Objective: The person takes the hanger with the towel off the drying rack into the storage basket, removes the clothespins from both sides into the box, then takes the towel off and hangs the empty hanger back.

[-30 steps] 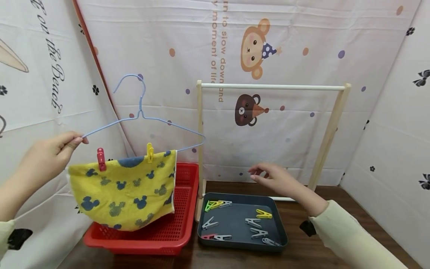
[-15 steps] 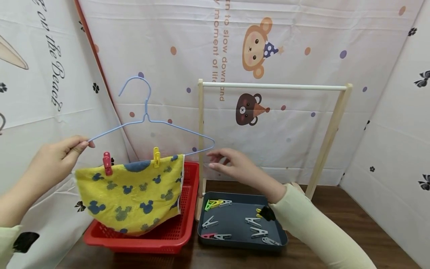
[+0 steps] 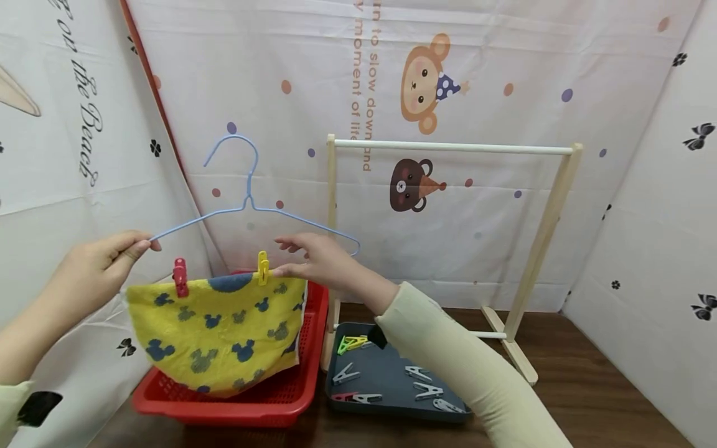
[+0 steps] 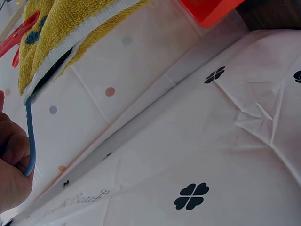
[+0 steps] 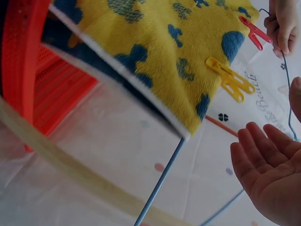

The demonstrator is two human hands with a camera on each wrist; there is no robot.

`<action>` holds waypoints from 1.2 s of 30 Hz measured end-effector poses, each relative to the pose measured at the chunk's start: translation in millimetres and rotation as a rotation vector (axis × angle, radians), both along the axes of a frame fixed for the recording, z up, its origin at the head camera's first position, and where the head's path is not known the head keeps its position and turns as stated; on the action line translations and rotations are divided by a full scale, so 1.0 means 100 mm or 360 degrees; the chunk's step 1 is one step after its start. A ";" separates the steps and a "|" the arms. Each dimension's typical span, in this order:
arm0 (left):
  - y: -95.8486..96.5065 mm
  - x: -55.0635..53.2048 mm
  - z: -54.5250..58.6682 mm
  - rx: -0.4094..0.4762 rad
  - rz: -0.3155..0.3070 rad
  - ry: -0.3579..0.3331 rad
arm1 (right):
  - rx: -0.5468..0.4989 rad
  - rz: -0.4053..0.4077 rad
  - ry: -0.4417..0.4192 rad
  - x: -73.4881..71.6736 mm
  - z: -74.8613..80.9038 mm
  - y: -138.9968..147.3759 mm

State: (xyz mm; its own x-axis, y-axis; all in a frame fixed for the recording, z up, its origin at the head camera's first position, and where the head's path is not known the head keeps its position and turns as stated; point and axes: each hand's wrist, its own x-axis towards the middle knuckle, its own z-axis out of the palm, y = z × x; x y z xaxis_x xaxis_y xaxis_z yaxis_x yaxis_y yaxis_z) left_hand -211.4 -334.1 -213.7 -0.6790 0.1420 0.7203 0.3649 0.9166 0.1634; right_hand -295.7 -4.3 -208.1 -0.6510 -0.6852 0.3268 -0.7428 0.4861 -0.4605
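My left hand (image 3: pixel 98 270) pinches the left end of a blue wire hanger (image 3: pixel 218 213) and holds it up. A yellow towel (image 3: pixel 218 336) with blue mouse-head prints is draped over the hanger's lower bar. It carries a red clothespin (image 3: pixel 180 277) on the left and a yellow clothespin (image 3: pixel 262 269) on the right. My right hand (image 3: pixel 322 258) is just right of the yellow clothespin, in front of the hanger's right arm. Its fingers (image 5: pixel 256 155) are spread and relaxed in the right wrist view, apart from the yellow clothespin, and they hold nothing.
Below the towel sits a red plastic basket (image 3: pixel 224 412). Right of it, a dark grey tray (image 3: pixel 386 408) holds several clothespins, grey, green, yellow and pink. A wooden rack (image 3: pixel 542 249) with a white top rail (image 3: pixel 448 147) stands behind the tray. Printed cloth walls surround the table.
My right hand has swept left from above the tray to beside the yellow clothespin. The left hand, hanger and towel have shifted slightly right and down.
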 end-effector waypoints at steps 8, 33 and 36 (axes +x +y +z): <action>0.01 0.02 -0.04 -0.0016 -0.0004 0.0025 | 0.0131 -0.0033 -0.0075 -0.09 -0.08 -0.34; 0.07 -0.06 -0.03 -0.0065 -0.0022 0.0029 | -0.0129 -0.0128 0.0233 -0.07 -0.21 -0.38; 0.09 -0.05 -0.02 -0.0057 -0.0013 0.0013 | -0.0169 -0.0116 0.0285 -0.07 -0.21 -0.39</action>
